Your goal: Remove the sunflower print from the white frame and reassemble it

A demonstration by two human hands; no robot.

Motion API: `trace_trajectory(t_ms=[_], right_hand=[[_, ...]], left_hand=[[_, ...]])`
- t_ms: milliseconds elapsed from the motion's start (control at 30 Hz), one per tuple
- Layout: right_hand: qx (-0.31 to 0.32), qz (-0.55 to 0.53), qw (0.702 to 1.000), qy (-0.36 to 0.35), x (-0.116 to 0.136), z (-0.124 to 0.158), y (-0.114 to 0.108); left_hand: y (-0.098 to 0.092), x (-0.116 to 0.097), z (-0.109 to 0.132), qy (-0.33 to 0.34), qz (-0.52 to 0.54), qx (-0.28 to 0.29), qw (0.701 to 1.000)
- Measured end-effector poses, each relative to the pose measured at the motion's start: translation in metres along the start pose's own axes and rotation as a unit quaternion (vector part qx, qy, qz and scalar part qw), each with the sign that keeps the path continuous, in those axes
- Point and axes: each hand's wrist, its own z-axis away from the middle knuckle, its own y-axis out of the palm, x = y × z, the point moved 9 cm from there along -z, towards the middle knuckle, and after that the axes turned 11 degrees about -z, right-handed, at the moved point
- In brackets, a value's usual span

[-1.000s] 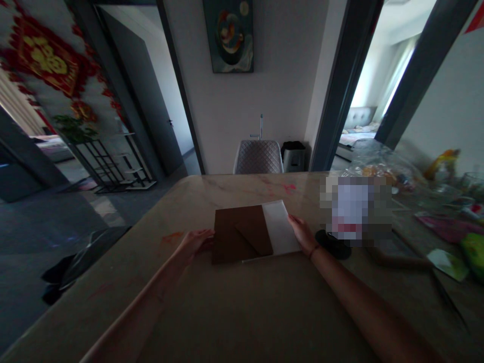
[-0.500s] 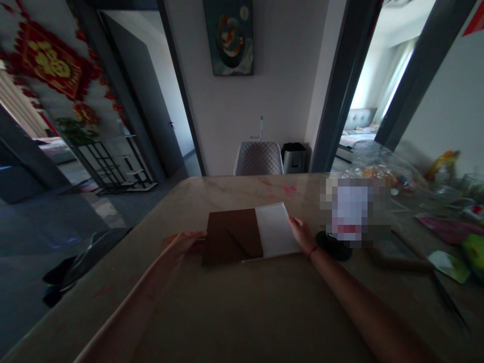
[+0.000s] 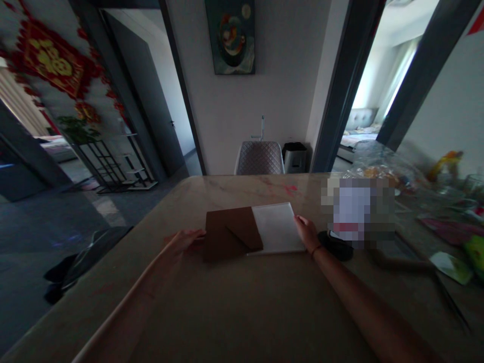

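A flat brown cover [image 3: 229,236] with a diagonal seam or flap edge lies low over the table [image 3: 242,307]. From its right side sticks out a flat white rectangular pad [image 3: 279,229], partly hidden by the brown cover. My left hand [image 3: 186,239] is closed on the cover's left edge, fingers partly behind it. My right hand [image 3: 307,232] pinches the right edge of the white pad, with the thumb side uppermost. A dark band circles the right wrist.
A black rounded object [image 3: 336,247] sits just right of my right hand, beside a blurred-out item [image 3: 351,209]. Farther right are a dark-framed tray-like object [image 3: 401,264], a clear plastic bag [image 3: 381,161] and a green packet [image 3: 477,257]. A quilted chair [image 3: 260,157] stands beyond the table.
My right hand has moved slightly right with the white pad, so more of the pad shows beyond the brown cover. The left hand has hardly moved.
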Motion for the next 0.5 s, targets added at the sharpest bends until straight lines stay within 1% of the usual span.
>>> trace_trajectory(t_ms=[100, 167, 233, 367, 500], right_hand=[[0.001, 0.001, 1.000, 0.002, 0.000, 0.001, 0.001], [0.000, 0.001, 1.000, 0.005, 0.000, 0.001, 0.001], [0.000, 0.001, 1.000, 0.006, 0.000, 0.002, 0.001], [0.002, 0.002, 1.000, 0.008, 0.000, 0.001, 0.001], [0.004, 0.005, 1.000, 0.009, -0.001, 0.001, 0.001]], left_hand=[[0.003, 0.005, -0.007, -0.033, -0.019, 0.016, 0.999], [0.001, 0.007, -0.013, -0.034, -0.035, 0.020, 0.999], [-0.004, 0.009, -0.019, -0.033, -0.074, 0.021, 0.997], [-0.020, 0.011, -0.027, -0.024, -0.194, -0.015, 0.981], [-0.034, 0.017, -0.038, -0.018, -0.248, -0.047, 0.967]])
